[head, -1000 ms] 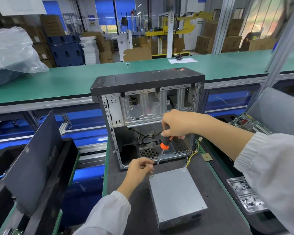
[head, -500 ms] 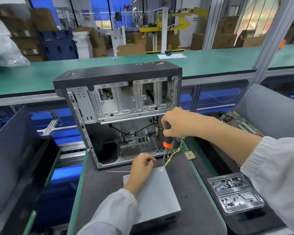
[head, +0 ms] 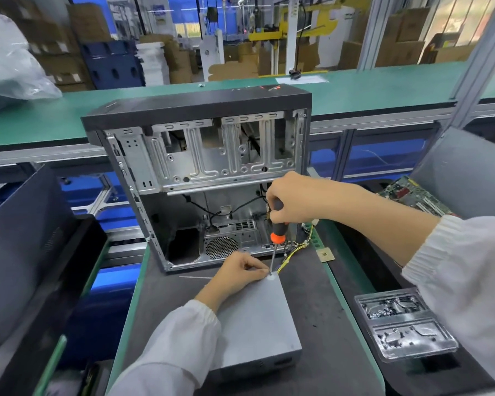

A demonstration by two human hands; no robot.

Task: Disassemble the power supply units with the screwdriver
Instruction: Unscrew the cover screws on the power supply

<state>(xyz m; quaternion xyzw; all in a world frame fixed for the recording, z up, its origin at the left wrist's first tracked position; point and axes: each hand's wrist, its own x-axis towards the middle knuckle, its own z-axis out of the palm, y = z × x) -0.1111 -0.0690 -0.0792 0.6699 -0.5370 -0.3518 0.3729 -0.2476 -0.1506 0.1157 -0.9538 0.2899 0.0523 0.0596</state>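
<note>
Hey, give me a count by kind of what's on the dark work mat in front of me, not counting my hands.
Computer cases: 1
Power supply units: 1
Screwdrivers: 1
Small square chips: 1
Total: 4

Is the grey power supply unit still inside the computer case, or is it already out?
Out. The power supply unit lies flat on the dark mat in front of the computer case, whose side is open; yellow wires run from its far corner toward the case.
</note>
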